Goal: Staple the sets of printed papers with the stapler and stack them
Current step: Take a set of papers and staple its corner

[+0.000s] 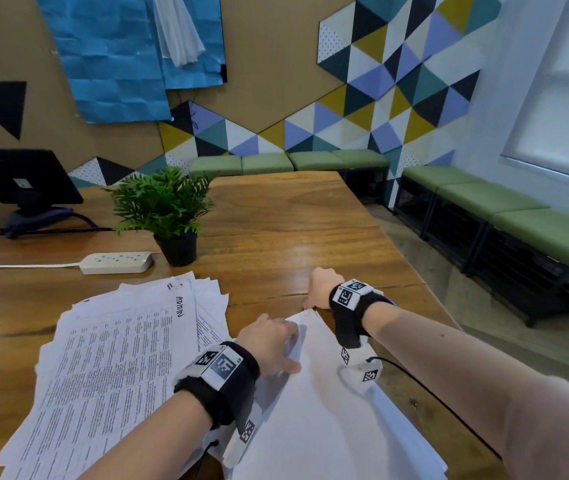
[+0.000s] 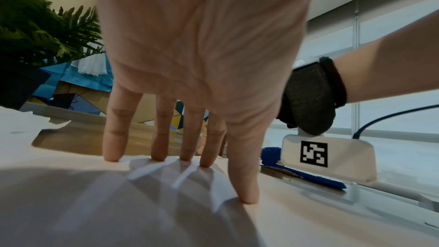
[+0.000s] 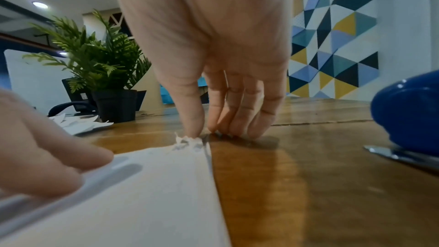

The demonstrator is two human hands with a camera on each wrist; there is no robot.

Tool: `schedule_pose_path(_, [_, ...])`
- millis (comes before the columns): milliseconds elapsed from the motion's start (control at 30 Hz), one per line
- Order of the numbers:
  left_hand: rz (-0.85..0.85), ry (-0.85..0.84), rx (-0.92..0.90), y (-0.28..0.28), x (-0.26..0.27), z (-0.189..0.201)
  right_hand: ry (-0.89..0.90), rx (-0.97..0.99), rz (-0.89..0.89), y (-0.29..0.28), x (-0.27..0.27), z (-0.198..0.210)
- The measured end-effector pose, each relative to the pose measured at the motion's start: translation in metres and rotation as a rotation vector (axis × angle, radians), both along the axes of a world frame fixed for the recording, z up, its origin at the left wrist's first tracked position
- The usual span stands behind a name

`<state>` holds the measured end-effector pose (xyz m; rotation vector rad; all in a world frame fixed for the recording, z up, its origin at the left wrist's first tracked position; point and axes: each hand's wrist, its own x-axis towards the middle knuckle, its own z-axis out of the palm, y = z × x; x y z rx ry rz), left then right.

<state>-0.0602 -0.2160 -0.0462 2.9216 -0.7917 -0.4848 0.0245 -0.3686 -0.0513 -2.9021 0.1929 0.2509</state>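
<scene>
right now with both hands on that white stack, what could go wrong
The left hand presses the white stack flat while the right hand works its frayed corner; more picking could tear it. The stack overhangs the table edge and might slide. The stapler sits behind the right wrist and could get bumped.

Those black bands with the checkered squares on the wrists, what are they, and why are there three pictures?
The black wrist bands carry small cameras. One picture comes from a camera on the person's head, looking down. The other two look along each hand at the fingers.

On the brown wooden table lie a fanned pile of printed papers and a blank white stack of paper. The left hand presses flat on the white stack with straight fingers. The right hand touches that stack's far corner with its fingertips. A shiny blue stapler lies beside it; nobody holds it. A green plant in a black pot stands further back.
</scene>
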Motion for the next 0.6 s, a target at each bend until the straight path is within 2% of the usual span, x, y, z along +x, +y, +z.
schedule_pose_path(233, [-0.006,0.009,0.005,-0.001,0.0,0.002,0.031,-0.04,0.017,0.002,0.01,-0.003])
schedule_pose_path(433, [-0.011,0.022,0.024,0.001,0.0,0.002,0.225,-0.149,0.174,0.0,0.018,-0.002])
schedule_pose_path(500, [0.011,-0.014,-0.006,0.004,0.002,0.0,0.151,-0.014,0.126,-0.01,0.01,0.013])
schedule_pose_path(600, [0.126,-0.023,0.006,0.012,0.007,-0.007,-0.092,0.444,-0.005,-0.03,-0.013,0.047])
